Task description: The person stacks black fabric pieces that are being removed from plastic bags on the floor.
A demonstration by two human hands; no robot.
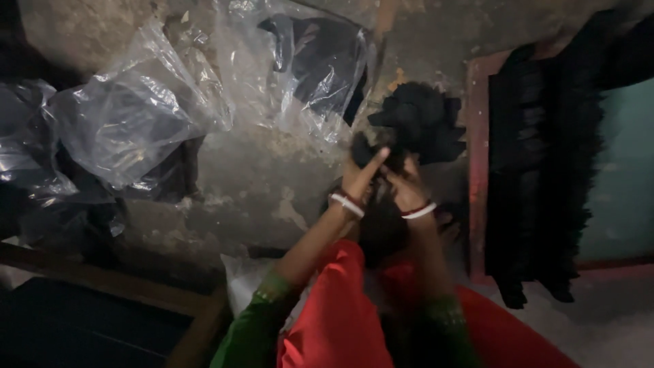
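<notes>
- Holding the black fabric bundle (pixel 417 123), my left hand (pixel 360 178) and right hand (pixel 406 187) both grip it closed.
- Clear plastic bags (pixel 136 123) lie left of the grip.

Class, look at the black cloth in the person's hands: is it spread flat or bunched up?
Bunched up. The black cloth sits as a crumpled clump above the left hand and right hand, which grip its lower edge.

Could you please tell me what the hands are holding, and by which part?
Both hands, left hand and right hand, grip a black bundle of fluffy material by its lower end.
</notes>
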